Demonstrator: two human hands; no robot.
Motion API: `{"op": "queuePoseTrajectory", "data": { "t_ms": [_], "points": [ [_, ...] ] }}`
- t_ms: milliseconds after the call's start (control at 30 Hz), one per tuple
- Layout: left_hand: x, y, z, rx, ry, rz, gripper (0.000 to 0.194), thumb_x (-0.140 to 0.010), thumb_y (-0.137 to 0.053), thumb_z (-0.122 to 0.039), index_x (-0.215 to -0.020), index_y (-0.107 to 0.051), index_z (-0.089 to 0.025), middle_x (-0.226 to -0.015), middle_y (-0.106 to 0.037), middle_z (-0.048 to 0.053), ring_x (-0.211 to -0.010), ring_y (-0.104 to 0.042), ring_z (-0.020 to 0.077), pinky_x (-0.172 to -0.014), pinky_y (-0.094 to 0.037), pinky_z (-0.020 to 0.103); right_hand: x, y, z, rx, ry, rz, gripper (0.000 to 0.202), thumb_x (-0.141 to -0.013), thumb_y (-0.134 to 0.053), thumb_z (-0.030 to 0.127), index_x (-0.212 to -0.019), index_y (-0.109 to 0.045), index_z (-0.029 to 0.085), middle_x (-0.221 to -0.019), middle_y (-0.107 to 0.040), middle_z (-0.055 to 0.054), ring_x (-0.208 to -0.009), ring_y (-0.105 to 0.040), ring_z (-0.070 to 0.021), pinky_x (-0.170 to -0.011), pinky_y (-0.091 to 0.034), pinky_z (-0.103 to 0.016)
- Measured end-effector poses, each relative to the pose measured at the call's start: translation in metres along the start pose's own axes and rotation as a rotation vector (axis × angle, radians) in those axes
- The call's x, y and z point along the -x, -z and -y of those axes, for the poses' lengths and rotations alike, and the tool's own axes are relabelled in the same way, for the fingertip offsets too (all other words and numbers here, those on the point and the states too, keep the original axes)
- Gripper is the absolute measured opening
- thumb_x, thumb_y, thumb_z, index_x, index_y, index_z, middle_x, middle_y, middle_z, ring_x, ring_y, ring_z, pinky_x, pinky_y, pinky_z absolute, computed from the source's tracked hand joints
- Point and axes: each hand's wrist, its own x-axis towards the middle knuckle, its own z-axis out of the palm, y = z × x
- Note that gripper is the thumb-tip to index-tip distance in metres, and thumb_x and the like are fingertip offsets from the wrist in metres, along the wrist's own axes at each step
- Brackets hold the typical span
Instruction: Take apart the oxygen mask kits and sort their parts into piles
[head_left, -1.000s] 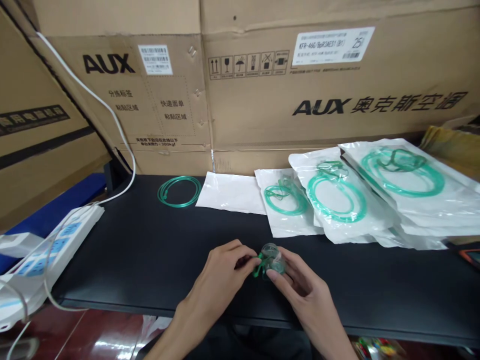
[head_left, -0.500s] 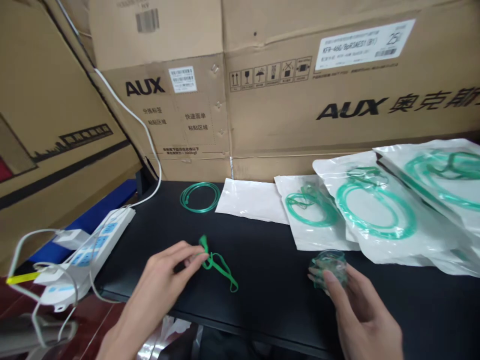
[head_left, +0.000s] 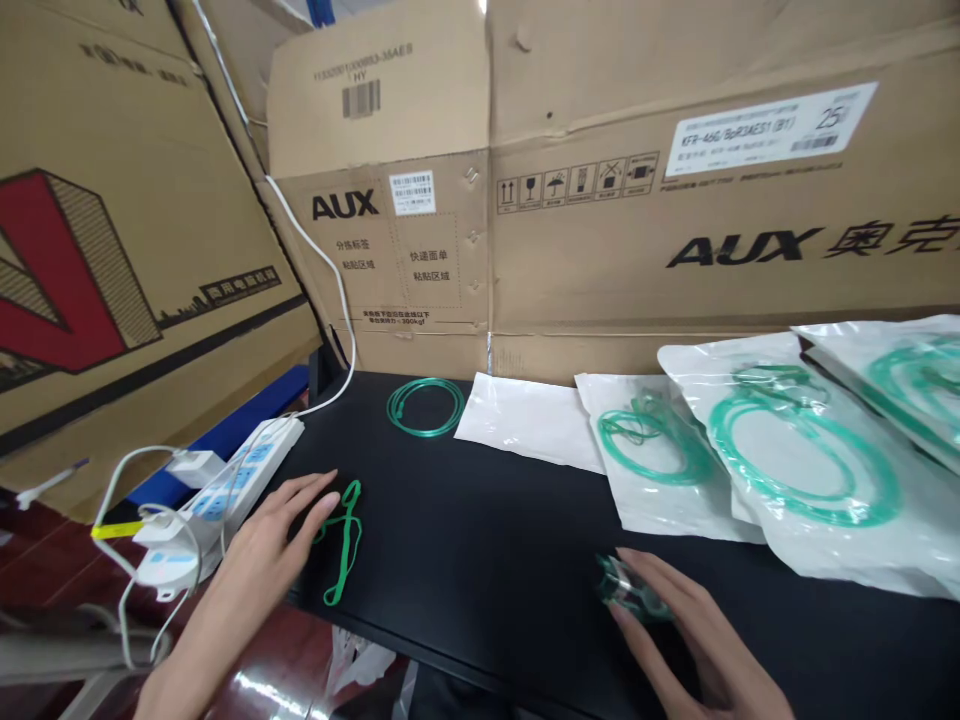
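Observation:
My left hand (head_left: 281,535) is at the left part of the black table, fingers stretched and apart. A thin green elastic strap (head_left: 346,545) lies loosely looped on the tabletop just right of its fingertips; whether the thumb touches it I cannot tell. At the lower right, my right hand (head_left: 694,635) grips a clear green plastic oxygen mask (head_left: 634,592) between thumb and fingers, low over the table. The fingers cover part of the mask, and it is slightly blurred. Farther back sits a coil of green tubing (head_left: 426,408).
A flat white pouch (head_left: 529,415) lies beside several clear-fronted packages (head_left: 802,450) of green tubing at the right. Large cardboard boxes (head_left: 585,260) stand along the back. On the left is a white power strip (head_left: 240,490) with cables, near the table's edge.
My left hand has carried the green strap leftward and let it go onto the table. My right hand has turned the mask and lowered it. The view has shifted left.

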Motion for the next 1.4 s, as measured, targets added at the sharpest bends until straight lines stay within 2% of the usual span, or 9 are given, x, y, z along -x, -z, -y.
{"op": "queuePoseTrajectory", "data": {
  "t_ms": [167, 300, 400, 533, 667, 800, 1067, 1300, 1400],
  "points": [
    [0.026, -0.026, 0.002, -0.038, -0.157, 0.11, 0.061, -0.103, -0.049, -0.056, -0.159, -0.037, -0.035, -0.165, -0.041, 0.003, -0.15, -0.042, 0.0273, -0.119, -0.043, 0.046, 0.0, -0.003, -0.002, 0.158, 0.083, 0.036, 0.039, -0.094, -0.068, 0.039, -0.132, -0.067, 0.034, -0.127, -0.073, -0.003, -0.109, -0.074, -0.0272, -0.099, -0.061, -0.035],
    [0.02, -0.039, 0.018, -0.042, -0.194, 0.121, 0.06, -0.105, -0.044, -0.055, -0.159, -0.039, -0.029, -0.163, -0.044, 0.009, -0.151, -0.04, 0.0301, -0.123, -0.034, 0.055, 0.001, -0.007, 0.003, 0.171, 0.096, 0.056, 0.037, -0.095, -0.067, 0.04, -0.132, -0.068, 0.035, -0.127, -0.072, -0.003, -0.11, -0.074, -0.0268, -0.092, -0.063, -0.031],
    [0.012, -0.037, 0.012, -0.018, -0.16, 0.029, 0.058, -0.104, -0.043, -0.057, -0.154, -0.045, -0.027, -0.16, -0.049, 0.011, -0.152, -0.038, 0.0344, -0.123, -0.025, 0.066, 0.002, -0.01, 0.006, 0.166, 0.136, 0.079, 0.036, -0.097, -0.066, 0.036, -0.133, -0.067, 0.037, -0.126, -0.072, -0.002, -0.11, -0.074, -0.0241, -0.092, -0.061, -0.029],
    [0.022, -0.035, -0.048, 0.223, -0.045, -0.029, 0.046, -0.099, -0.054, -0.058, -0.135, -0.064, -0.032, -0.147, -0.063, 0.005, -0.14, -0.055, 0.0307, -0.118, -0.041, 0.051, 0.004, -0.012, 0.008, 0.157, 0.17, 0.111, 0.036, -0.099, -0.065, 0.031, -0.134, -0.065, 0.039, -0.124, -0.073, -0.001, -0.112, -0.072, -0.0231, -0.094, -0.06, -0.03],
    [0.037, -0.054, -0.128, 0.608, -0.004, 0.393, 0.039, -0.1, -0.055, -0.056, -0.115, -0.077, -0.028, -0.122, -0.076, 0.006, -0.116, -0.069, 0.0266, -0.103, -0.052, 0.037, 0.004, -0.009, 0.012, 0.111, 0.177, 0.177, 0.035, -0.098, -0.067, 0.028, -0.131, -0.065, 0.038, -0.124, -0.074, 0.001, -0.116, -0.07, -0.0219, -0.1, -0.058, -0.031],
    [0.041, -0.081, -0.166, 0.971, 0.044, 0.631, 0.039, -0.1, -0.056, -0.054, -0.109, -0.08, -0.024, -0.104, -0.078, 0.005, -0.101, -0.07, 0.0228, -0.092, -0.053, 0.031, 0.004, -0.004, 0.016, 0.018, 0.192, 0.235, 0.043, -0.095, -0.072, 0.022, -0.133, -0.063, 0.04, -0.126, -0.073, 0.003, -0.115, -0.071, -0.0176, -0.101, -0.056, -0.025],
    [0.036, -0.079, -0.173, 1.105, 0.228, 0.693, 0.026, -0.091, -0.069, -0.042, -0.098, -0.083, -0.021, -0.092, -0.077, 0.003, -0.096, -0.066, 0.0212, -0.09, -0.049, 0.028, 0.003, 0.002, 0.016, -0.103, 0.098, 0.295, 0.037, -0.097, -0.066, 0.018, -0.128, -0.066, 0.038, -0.138, -0.069, 0.001, -0.126, -0.066, -0.0172, -0.109, -0.051, -0.027],
    [0.036, -0.075, -0.175, 1.047, 0.087, 0.643, 0.027, -0.096, -0.065, -0.038, -0.113, -0.081, -0.024, -0.111, -0.079, 0.004, -0.109, -0.069, 0.0229, -0.101, -0.049, 0.031, 0.003, -0.003, 0.023, -0.104, -0.131, 0.273, 0.036, -0.097, -0.066, 0.037, -0.132, -0.067, 0.032, -0.133, -0.072, -0.005, -0.123, -0.068, -0.022, -0.107, -0.054, -0.032],
    [0.04, -0.074, -0.175, 0.922, 0.028, 0.633, 0.027, -0.099, -0.061, -0.037, -0.115, -0.08, -0.025, -0.104, -0.078, 0.003, -0.088, -0.071, 0.018, -0.084, -0.055, 0.026, -0.001, -0.001, 0.029, -0.109, -0.139, 0.279, 0.032, -0.095, -0.068, 0.035, -0.126, -0.071, 0.032, -0.126, -0.075, -0.002, -0.118, -0.07, -0.0202, -0.104, -0.054, -0.029]
  ]
}}
